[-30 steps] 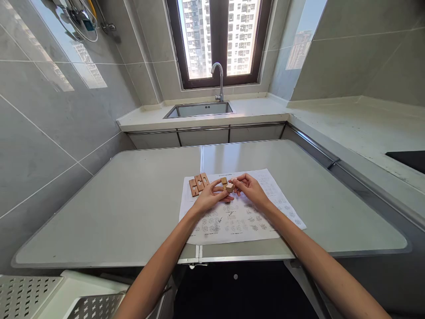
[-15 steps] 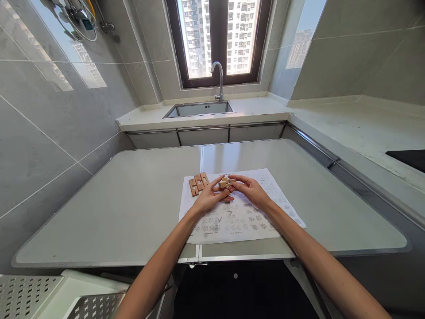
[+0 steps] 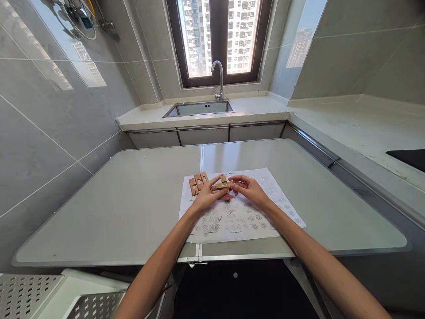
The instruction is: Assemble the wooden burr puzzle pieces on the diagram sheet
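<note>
Between my two hands, above a printed paper sheet, is a small wooden burr puzzle made of crossing notched pieces. My left hand grips it from the left, thumb at its near side and fingers around and beneath. My right hand pinches its right end between thumb and fingertips. Part of the puzzle is hidden by the fingers. Just left of my left hand, several flat reddish-brown wooden pieces with cut-outs lie side by side at the sheet's upper left corner.
The sheet lies on a pale folding table with a seam down its middle. Beyond it are a counter with a sink and a tap. Tiled wall stands at the left; a white perforated rack is below left.
The wooden puzzle has turned in my hands, so a longer bar now faces me with a block standing above it. Both hands stay in nearly the same place.
</note>
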Demonstrator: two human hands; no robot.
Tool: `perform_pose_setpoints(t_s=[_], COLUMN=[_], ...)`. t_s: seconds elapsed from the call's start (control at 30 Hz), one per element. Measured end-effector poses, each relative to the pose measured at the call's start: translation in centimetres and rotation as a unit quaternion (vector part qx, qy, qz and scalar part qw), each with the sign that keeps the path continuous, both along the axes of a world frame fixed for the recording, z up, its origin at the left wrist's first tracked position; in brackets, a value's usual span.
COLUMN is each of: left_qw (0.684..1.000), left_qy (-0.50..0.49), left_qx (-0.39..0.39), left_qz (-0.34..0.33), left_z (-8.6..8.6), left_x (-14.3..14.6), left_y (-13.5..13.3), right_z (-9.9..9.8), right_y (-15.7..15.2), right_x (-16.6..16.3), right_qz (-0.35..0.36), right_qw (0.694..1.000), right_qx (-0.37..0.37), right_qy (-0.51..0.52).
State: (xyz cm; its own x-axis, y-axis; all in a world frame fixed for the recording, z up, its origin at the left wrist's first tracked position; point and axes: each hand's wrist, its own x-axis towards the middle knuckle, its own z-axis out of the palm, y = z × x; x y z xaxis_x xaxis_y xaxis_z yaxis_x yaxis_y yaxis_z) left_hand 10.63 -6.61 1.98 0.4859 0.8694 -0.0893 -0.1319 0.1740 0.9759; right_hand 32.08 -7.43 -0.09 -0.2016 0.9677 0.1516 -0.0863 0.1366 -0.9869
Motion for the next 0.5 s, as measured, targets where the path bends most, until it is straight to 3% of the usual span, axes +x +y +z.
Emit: perform_pose_setpoints(t_s=[0.5], left_qw=[0.997], left_qy=[0.053], left_qx=[0.063], left_qz=[-0.002], left_z=[0.02], left_x=[0.09], left_y=[-0.21], right_z=[0.69], right_y=[-0.31], right_x=[-0.26], right_qz=[-0.039], right_qw=[0.999], right_qx=[0.010], right_qy=[-0.019])
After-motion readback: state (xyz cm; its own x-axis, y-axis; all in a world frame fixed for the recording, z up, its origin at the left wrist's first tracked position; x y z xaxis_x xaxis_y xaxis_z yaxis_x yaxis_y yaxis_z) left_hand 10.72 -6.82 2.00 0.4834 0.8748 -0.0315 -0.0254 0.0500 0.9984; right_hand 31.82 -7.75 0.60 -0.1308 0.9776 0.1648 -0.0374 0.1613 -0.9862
